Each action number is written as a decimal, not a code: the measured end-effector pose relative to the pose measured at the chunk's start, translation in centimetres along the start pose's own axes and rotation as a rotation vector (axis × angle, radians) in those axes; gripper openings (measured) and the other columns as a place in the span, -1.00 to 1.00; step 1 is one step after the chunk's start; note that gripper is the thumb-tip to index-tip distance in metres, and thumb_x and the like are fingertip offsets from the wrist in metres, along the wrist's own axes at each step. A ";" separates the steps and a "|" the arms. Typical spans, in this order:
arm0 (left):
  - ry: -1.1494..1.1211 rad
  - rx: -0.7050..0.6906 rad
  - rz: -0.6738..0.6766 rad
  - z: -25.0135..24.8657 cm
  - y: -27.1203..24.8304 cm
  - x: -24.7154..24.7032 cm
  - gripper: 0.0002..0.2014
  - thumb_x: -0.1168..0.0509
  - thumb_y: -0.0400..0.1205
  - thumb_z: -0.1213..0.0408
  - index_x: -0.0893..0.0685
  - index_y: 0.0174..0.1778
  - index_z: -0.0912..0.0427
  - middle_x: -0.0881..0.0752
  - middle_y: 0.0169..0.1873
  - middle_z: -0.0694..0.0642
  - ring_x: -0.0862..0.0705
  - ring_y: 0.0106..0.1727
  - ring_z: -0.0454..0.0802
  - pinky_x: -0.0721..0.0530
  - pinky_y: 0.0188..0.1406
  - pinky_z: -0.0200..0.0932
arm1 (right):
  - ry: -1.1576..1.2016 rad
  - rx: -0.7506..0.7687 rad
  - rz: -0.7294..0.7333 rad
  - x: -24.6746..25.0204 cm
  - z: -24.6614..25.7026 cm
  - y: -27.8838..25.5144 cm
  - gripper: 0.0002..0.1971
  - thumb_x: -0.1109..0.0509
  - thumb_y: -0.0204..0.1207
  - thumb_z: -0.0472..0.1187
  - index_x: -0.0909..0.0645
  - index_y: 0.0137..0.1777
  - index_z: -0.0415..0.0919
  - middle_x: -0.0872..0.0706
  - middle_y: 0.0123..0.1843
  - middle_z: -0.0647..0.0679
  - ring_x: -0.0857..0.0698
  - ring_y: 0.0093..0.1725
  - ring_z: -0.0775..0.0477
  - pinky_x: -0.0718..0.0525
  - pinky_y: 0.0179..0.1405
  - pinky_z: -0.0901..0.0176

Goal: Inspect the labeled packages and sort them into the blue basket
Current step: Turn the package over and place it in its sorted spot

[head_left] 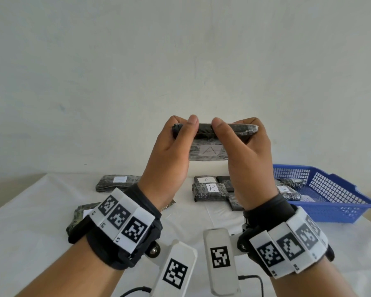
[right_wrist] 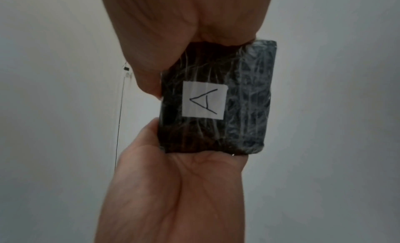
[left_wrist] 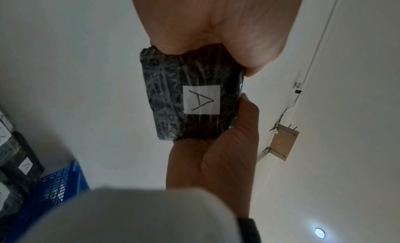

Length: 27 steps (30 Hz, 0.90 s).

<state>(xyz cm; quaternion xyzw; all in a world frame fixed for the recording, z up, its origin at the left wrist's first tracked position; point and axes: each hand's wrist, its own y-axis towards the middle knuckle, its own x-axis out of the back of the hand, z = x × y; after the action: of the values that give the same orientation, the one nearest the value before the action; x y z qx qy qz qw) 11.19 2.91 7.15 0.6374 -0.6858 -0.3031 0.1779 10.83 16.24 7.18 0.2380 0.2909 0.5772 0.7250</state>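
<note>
Both my left hand (head_left: 169,155) and right hand (head_left: 244,159) clamped the black film-wrapped package labelled A (head_left: 210,152) aloft, long axis crosswise between them (label facing me); the blue plastic mesh basket (head_left: 338,202) lay right, nearer my right hand.

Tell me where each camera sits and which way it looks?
Head: worn on the head, looking forward and down at the left hand and right hand holding up the package, over the table and blue basket.
Left wrist: on the left wrist, looking along the palm at the label.
Right wrist: on the right wrist, looking along the palm at the same label.
Shared: all views show the A package and both hands.
</note>
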 end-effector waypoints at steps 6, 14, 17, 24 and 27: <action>-0.015 0.095 0.046 0.6 0.3 0.7 -0.41 -0.14 0.64 -0.38 -0.67 0.15 0.10 -0.69 0.23 0.32 -0.62 0.47 0.36 -0.45 0.59 0.46 | -0.030 -0.016 0.018 0.2 0.6 0.2 -0.72 -0.36 0.79 -0.10 -0.44 -0.16 -0.10 -0.45 -0.42 0.19 -0.42 -0.37 0.12 -0.47 -0.32 0.32; -0.043 0.109 0.049 1.1 0.5 1.0 -0.40 -0.12 0.72 -0.37 -0.71 0.18 0.12 -0.80 0.27 0.24 -0.73 0.40 0.14 -0.59 0.55 0.19 | -0.123 -0.028 0.062 0.7 0.2 0.2 -0.63 -0.08 0.79 0.13 -0.49 -0.14 -0.07 -0.55 -0.08 -0.04 -0.59 -0.01 -0.20 -0.61 0.15 -0.22; -0.025 0.144 -0.009 1.3 0.7 1.1 -0.57 -0.18 0.69 -0.34 -0.69 0.13 -0.09 -0.74 0.37 0.20 -0.67 0.48 0.18 -0.53 0.60 0.30 | -0.144 -0.034 0.075 0.5 0.1 0.1 -0.71 -0.04 0.69 0.20 -0.51 -0.10 0.15 -0.60 0.02 -0.06 -0.61 0.12 -0.22 -0.58 0.27 -0.27; 0.006 0.125 0.012 0.5 0.8 0.7 -0.35 -0.34 0.57 -0.24 -0.51 0.04 0.41 -0.63 -0.08 0.22 -0.68 0.04 0.23 -0.60 0.35 0.37 | -0.113 -0.014 0.078 0.5 0.7 0.2 -0.73 -0.31 0.82 -0.06 -0.47 -0.08 -0.18 -0.47 -0.41 0.23 -0.46 -0.42 0.22 -0.49 -0.34 0.40; 0.134 0.225 0.030 0.4 0.9 0.9 -0.46 -0.32 0.70 -0.24 -0.61 0.25 0.23 -0.77 0.08 0.14 -0.78 0.13 -0.05 -0.73 0.26 -0.05 | -0.288 0.057 0.048 0.6 0.7 0.3 -0.72 -0.40 0.74 0.04 -0.50 -0.07 -0.13 -0.61 -0.32 0.16 -0.55 -0.37 0.23 -0.54 -0.33 0.40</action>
<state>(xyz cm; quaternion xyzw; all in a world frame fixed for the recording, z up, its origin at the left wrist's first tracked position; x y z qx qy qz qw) 10.18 2.10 7.32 0.6617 -0.7116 -0.1780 0.1553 11.17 16.86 7.77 0.3458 0.1944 0.5456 0.7382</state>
